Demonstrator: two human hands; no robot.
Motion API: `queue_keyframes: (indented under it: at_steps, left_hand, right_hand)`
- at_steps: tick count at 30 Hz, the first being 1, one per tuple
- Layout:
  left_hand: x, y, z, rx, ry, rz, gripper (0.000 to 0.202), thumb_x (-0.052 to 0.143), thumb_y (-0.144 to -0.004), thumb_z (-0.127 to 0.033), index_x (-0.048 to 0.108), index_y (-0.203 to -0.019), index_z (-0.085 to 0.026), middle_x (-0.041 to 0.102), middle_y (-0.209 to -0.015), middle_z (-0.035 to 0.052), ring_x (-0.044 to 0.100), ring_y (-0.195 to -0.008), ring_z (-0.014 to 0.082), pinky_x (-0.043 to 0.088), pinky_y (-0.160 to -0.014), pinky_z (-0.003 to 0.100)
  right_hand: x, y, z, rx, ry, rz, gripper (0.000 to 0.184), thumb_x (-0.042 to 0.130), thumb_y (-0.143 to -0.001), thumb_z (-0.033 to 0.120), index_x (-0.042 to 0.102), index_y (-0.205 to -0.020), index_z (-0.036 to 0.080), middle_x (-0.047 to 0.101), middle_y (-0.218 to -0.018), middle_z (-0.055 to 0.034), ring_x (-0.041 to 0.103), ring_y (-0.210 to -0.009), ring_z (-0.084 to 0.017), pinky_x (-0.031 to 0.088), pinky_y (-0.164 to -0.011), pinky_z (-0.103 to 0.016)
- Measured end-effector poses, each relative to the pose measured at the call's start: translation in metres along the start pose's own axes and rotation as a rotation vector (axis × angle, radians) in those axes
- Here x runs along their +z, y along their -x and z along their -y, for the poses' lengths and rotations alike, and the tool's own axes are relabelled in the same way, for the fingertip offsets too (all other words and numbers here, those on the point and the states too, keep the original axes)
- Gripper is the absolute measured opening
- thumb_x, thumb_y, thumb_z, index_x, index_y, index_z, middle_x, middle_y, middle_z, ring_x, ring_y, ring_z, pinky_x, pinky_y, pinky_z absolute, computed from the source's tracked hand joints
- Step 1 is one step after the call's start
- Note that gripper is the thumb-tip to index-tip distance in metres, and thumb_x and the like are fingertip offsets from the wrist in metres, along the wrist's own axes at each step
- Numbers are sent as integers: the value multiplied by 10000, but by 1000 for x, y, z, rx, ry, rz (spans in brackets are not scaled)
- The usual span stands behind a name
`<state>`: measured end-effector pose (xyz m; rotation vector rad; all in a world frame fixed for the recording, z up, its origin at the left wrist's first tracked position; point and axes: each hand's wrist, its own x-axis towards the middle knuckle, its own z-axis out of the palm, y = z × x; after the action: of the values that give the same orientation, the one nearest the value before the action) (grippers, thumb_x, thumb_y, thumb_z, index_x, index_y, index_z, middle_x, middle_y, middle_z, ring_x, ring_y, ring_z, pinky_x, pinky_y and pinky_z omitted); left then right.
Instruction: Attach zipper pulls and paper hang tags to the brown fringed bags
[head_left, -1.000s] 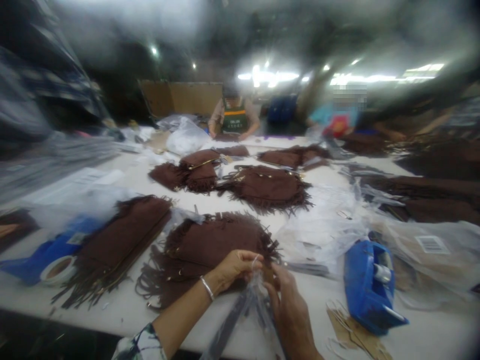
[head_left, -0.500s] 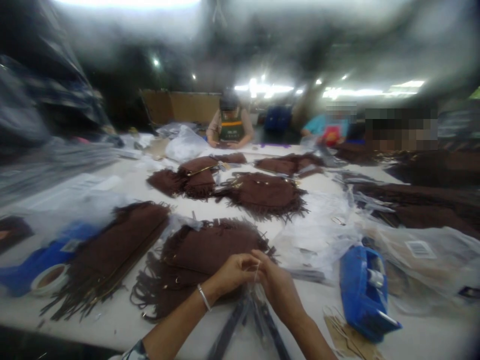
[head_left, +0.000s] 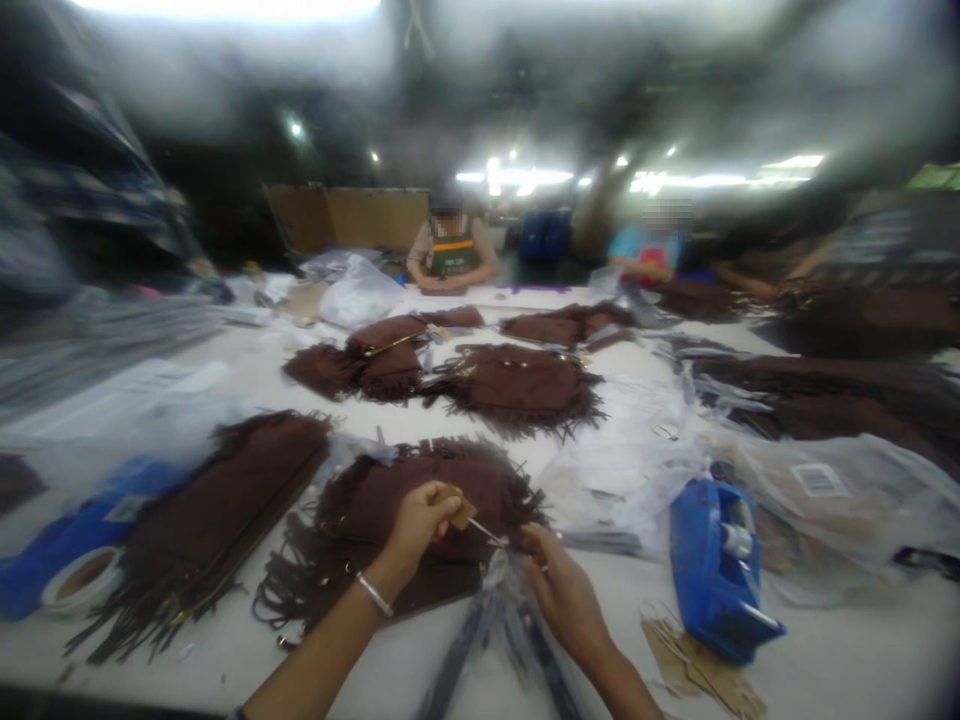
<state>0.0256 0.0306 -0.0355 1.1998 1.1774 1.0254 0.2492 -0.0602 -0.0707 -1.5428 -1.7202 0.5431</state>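
My left hand [head_left: 421, 522] pinches a small tan hang tag [head_left: 460, 507] between thumb and fingers. From the tag a pale string [head_left: 487, 533] runs taut to the top of a dark strap in clear plastic wrap [head_left: 501, 590], whose two legs spread toward me. Just right of that top is my right hand [head_left: 564, 590], its fingers loosely curled and apart, with nothing visible in them. Behind both hands lies a brown fringed bag [head_left: 420, 490] on the white table.
A blue tape dispenser [head_left: 712, 570] stands at right, beside more tan tags with strings [head_left: 694, 660]. At left lie another fringed bag [head_left: 225, 500] and a tape roll [head_left: 82, 582]. More bags [head_left: 517, 385] and plastic bags [head_left: 622, 450] lie farther back. Co-workers sit across the table.
My hands were together at the string; now they are apart. The left has moved left and shows the tan tag, the string stretched out. The right has moved slightly right and loosened.
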Motion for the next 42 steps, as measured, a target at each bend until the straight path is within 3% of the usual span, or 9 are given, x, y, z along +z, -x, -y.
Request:
queue_keyframes:
  at_steps: [5,9,15,18,21,26,29,36,42]
  left_hand:
    - [-30,-7,2,10,59,-229,316,658,-755,-335,596,-976,-119,603,-719,15,511,-495,77,362,-442,173]
    - [-39,6,8,177,-311,-289,395,553,-826,-247,515,-1213,-179,582,-1196,111,646,-774,163,528,-632,293]
    - [-34,36,15,592,-970,196,357,492,-880,-154,549,-1215,-264,550,-1284,71,492,-1201,240,404,-1039,458]
    - [-32,41,17,590,-1095,241,464,581,-830,-144,496,-1270,-266,528,-1313,78,481,-1199,262,418,-1012,469]
    - [-26,42,18,606,-1162,209,459,597,-824,-145,484,-1258,-240,515,-1315,82,474,-1199,263,414,-1007,455]
    - [-2,57,23,590,-1278,30,163,474,-925,-226,560,-1053,-173,588,-1106,106,550,-1039,261,446,-904,410]
    - [19,74,29,471,-1317,24,215,445,-951,-333,577,-872,-183,601,-873,72,588,-825,226,452,-757,346]
    - [64,82,36,97,-1263,-89,229,596,-849,-367,568,-948,-163,609,-930,68,629,-801,227,428,-659,296]
    - [61,77,32,110,-1201,-65,146,449,-894,-227,562,-970,-175,629,-928,57,635,-810,195,416,-669,283]
  right_hand:
    - [-2,5,16,-129,142,14,416,400,-892,120,474,-1291,212,600,-1232,-90,571,-1125,-195,475,-944,-335]
    - [4,16,38,-448,379,237,529,455,-862,57,455,-1346,269,513,-1370,-88,541,-1122,-226,470,-913,-353]
    - [22,27,39,-688,512,414,78,552,-907,257,599,-909,194,638,-935,-67,561,-870,-220,470,-781,-346]
    - [11,14,33,-478,131,327,123,482,-929,242,598,-967,219,642,-973,-49,580,-918,-193,469,-808,-317]
    - [-2,-8,19,3,-367,95,283,396,-952,352,549,-1145,215,667,-1023,-62,636,-867,-181,510,-735,-302]
    - [-3,-44,-16,405,-340,15,396,378,-907,530,570,-846,189,648,-636,-13,622,-554,-166,462,-522,-263]
    - [-4,-48,-20,340,-211,17,360,465,-878,502,523,-670,213,555,-521,18,556,-514,-166,393,-533,-265]
    - [0,-38,25,-94,453,-148,265,392,-976,326,582,-852,190,615,-805,-65,568,-697,-175,347,-629,-271]
    - [24,-47,25,-331,286,162,184,483,-926,175,611,-1043,239,639,-990,-33,584,-940,-180,428,-827,-272]
